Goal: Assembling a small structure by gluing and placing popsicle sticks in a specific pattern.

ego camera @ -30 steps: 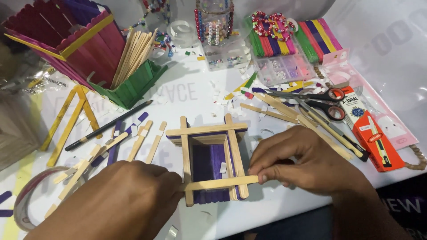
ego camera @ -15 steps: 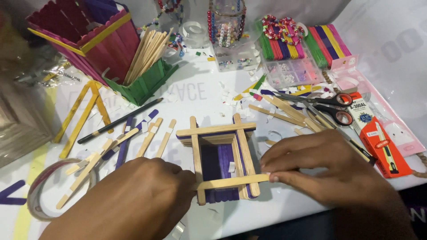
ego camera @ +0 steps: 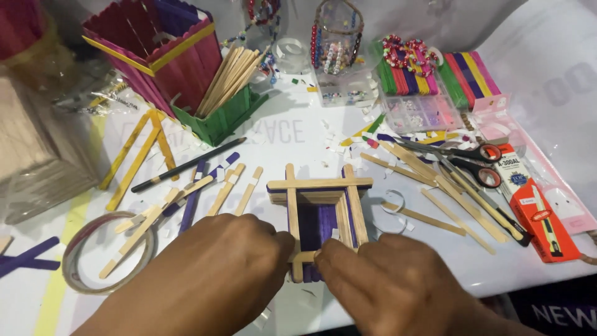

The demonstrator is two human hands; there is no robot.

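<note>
From the head view, our left hand [ego camera: 205, 280] and right hand [ego camera: 398, 286] both press down on the near crosspiece of the stick frame [ego camera: 320, 211], a small box of plain and purple craft sticks in the middle of the white surface [ego camera: 280, 134]; the grip of each hand is pinched on that near stick, as far as we can tell. We judge that uneven pressure could skew the stacked sticks or slide the frame toward the near edge of the surface. Loose sticks [ego camera: 224, 190] lie left of the frame, scissors [ego camera: 479, 163] right, so room is tight.
</note>
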